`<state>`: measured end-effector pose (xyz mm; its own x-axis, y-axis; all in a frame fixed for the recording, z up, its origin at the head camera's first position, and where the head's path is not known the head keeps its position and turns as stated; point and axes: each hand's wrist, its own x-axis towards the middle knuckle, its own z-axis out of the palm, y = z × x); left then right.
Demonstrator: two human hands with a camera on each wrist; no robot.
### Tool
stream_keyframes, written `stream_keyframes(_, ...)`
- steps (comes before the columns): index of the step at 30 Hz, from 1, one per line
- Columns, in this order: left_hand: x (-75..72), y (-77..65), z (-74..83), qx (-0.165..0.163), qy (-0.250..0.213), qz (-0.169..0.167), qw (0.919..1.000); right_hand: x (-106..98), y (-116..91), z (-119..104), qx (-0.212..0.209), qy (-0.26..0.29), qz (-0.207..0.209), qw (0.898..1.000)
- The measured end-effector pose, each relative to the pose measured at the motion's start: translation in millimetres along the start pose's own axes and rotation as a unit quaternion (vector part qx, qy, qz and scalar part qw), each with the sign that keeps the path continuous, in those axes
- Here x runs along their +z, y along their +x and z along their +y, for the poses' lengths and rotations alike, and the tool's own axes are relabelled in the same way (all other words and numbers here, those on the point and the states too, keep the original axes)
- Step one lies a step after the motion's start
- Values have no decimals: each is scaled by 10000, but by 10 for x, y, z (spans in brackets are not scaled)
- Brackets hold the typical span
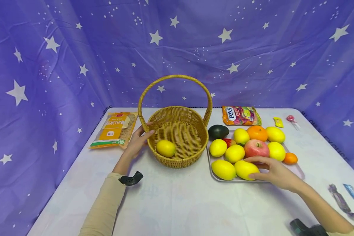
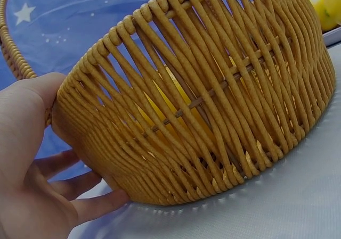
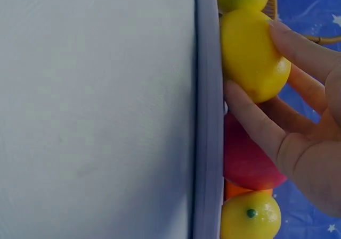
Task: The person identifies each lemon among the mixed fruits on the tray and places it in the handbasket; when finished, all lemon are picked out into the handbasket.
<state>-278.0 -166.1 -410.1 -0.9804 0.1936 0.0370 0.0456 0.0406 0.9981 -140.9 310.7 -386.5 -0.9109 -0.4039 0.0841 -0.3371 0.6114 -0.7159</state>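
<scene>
My left hand holds the left side of a round wicker basket with a tall arched handle. In the left wrist view, the thumb lies at the rim and the other fingers touch the outer wall. One lemon lies inside the basket, at its front left. Over the front of a fruit tray, my right hand pinches a yellow lemon between thumb and fingers. Another lemon sits just left of it, and a red apple is behind.
More lemons, an orange, a small orange fruit, a strawberry and an avocado crowd the tray. Behind stands a candy bag; a lollipop and wrapped sweets lie right. An orange food packet lies left.
</scene>
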Motion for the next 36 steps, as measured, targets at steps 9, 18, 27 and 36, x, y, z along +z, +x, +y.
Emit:
stream_keyframes(9, -21, 13, -5, -55, 11, 18, 10000, -274, 71, -169, 348, 526, 96, 9980)
stream_keyframes(18, -38, 0, -7, -23, -34, -35, 10000, -436, 602, -463, 813, 1322, -62, 9879)
stream_keyframes(27, 4, 5, -24, -17, -22, -3, 10000, -50, 1301, -745, 576, 2182, -937, 9697)
stream_keyframes(36, -16, 9, -41, 15, -90, 40, 10000, 527, 1767, -972, -44, 2289, -2181, 9487)
